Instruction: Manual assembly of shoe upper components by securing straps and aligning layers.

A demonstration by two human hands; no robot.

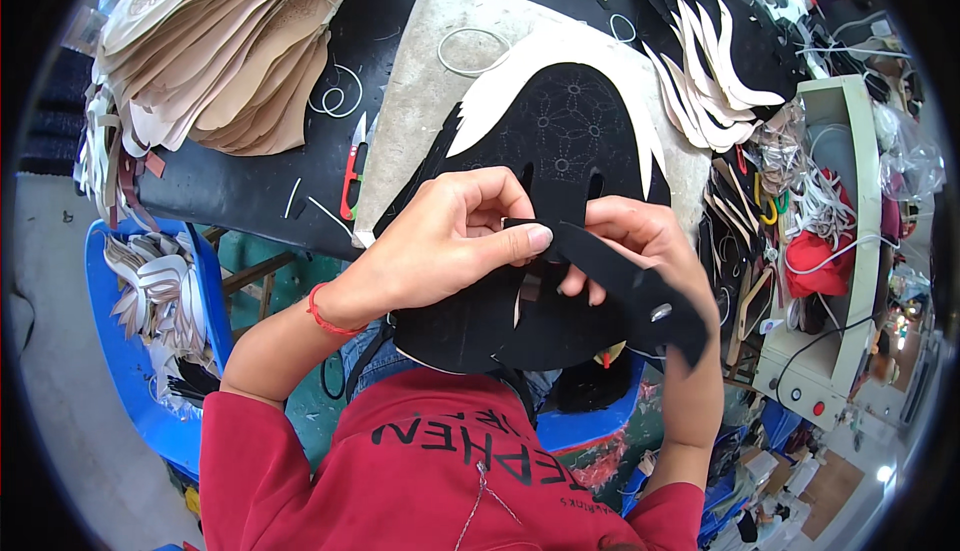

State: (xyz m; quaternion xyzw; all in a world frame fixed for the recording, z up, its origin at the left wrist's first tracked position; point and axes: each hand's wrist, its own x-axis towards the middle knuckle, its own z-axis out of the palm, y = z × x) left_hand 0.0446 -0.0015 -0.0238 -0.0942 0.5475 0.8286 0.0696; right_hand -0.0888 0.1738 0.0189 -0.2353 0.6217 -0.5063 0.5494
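A black shoe-upper piece (580, 111) with a punched flower pattern and slots lies in front of me, its near part hanging over the table edge toward my lap. My left hand (465, 241) pinches the end of a narrow black strap between thumb and forefinger, over the middle of the piece. Opposite it, my right hand (650, 246) has its fingers curled at the slotted part. A wider black strap (640, 291) runs across this hand, a small light oval fitting near its end. Some of the right fingertips are hidden behind the black material. White-backed pieces (500, 91) lie underneath.
A pale slab (410, 101) bears the work. Red-handled snips (352, 171) and a stack of beige cut pieces (230, 51) are at left. More black-and-white pieces (700, 71) lie at back right. A blue container (130, 321) holds offcuts; a cream machine frame (850, 151) stands right.
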